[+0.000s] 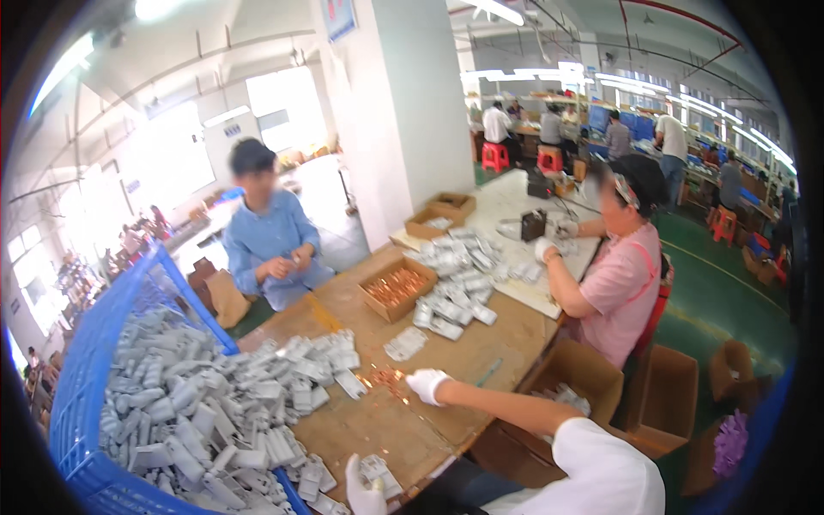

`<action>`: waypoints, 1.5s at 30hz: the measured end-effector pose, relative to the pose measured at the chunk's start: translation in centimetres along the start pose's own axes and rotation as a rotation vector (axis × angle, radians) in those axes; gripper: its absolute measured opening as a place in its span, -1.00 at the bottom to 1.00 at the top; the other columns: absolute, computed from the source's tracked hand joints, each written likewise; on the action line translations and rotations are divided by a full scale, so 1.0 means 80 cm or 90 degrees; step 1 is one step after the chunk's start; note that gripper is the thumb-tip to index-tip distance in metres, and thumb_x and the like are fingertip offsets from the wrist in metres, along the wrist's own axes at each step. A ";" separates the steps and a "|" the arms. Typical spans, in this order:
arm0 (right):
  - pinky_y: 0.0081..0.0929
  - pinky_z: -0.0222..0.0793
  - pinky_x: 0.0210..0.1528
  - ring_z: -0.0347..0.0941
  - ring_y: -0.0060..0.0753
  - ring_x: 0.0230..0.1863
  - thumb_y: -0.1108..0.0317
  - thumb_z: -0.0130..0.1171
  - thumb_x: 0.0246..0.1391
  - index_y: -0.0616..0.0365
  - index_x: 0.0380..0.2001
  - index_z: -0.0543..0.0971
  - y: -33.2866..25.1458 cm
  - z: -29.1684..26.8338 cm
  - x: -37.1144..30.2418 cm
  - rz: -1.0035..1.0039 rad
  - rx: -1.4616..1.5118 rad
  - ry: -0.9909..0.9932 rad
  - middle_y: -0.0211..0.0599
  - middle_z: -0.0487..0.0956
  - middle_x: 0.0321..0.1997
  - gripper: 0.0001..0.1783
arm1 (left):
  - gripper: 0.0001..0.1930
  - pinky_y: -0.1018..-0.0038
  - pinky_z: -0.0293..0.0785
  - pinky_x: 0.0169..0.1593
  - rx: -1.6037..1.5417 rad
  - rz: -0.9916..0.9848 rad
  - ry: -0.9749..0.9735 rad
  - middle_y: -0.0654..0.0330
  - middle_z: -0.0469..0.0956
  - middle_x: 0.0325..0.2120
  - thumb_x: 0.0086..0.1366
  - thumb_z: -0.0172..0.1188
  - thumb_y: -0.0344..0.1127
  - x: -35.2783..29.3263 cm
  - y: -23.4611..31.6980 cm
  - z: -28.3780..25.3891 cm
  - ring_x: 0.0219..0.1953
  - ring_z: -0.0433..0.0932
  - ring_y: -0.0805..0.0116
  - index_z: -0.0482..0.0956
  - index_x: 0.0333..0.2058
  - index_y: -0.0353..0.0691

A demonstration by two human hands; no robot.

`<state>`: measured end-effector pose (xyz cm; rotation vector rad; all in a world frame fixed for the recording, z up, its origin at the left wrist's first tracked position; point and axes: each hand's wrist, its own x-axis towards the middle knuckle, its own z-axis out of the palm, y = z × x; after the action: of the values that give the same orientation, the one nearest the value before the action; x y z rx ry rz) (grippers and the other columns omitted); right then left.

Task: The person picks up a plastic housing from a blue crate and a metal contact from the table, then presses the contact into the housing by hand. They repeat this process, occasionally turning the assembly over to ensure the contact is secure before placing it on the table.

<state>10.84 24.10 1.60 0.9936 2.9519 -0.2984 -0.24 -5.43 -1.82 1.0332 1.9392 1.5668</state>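
Observation:
My left hand [365, 491], in a white glove, is at the lower edge, with its thumb upright and its fingers closed around a white plastic housing [380, 474]. Farther off, my right hand [427, 387], also white-gloved, reaches across the table to a small loose pile of copper-coloured metal pieces [388, 380]. Its fingers are drawn together at the pile's right edge; what lies between them is too small to make out. Left of the pile, a heap of similar white housings [300, 365] spills over the tabletop [360, 427].
A blue crate [81, 412] full of housings lies tipped at left. A carton [396, 289] of copper pieces stands mid-table beside stacked housings [455, 300]. A teal pen-like tool [490, 372] lies to the right. Two co-workers sit across and at right; cardboard boxes [665, 399] stand right.

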 end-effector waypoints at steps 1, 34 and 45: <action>-0.11 0.50 -0.09 0.55 0.11 -0.08 0.47 0.09 -0.01 0.25 -0.18 0.51 -0.002 0.002 -0.002 0.001 0.008 -0.003 0.11 0.59 -0.16 -0.74 | -0.33 0.44 0.31 0.17 -0.113 -0.031 0.015 0.07 0.39 0.10 0.07 0.06 -0.68 0.003 -0.034 0.004 0.11 0.38 0.25 0.27 0.22 -0.27; -0.20 0.47 -0.15 0.51 -0.04 -0.21 0.55 0.04 -0.02 0.07 -0.33 0.51 -0.041 -0.018 -0.054 -0.127 0.283 0.394 -0.12 0.50 -0.25 -0.83 | -0.43 0.45 0.43 0.08 -0.001 0.061 0.155 0.07 0.56 -0.05 0.00 0.22 -0.59 0.047 0.032 0.054 0.00 0.55 0.29 0.45 0.08 -0.27; -0.23 0.40 -0.17 0.44 -0.12 -0.20 0.48 0.20 -0.15 0.03 -0.46 0.59 -0.130 0.030 -0.075 -0.218 0.316 0.423 -0.27 0.46 -0.31 -0.89 | -0.60 0.29 0.49 -0.03 0.211 0.069 0.256 0.00 0.58 -0.19 0.04 0.26 -0.47 0.062 0.051 0.082 -0.12 0.58 0.04 0.55 -0.07 -0.23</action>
<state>9.32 11.95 1.51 0.6933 3.7728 -0.9030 2.58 2.87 0.95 1.0221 2.5208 1.6452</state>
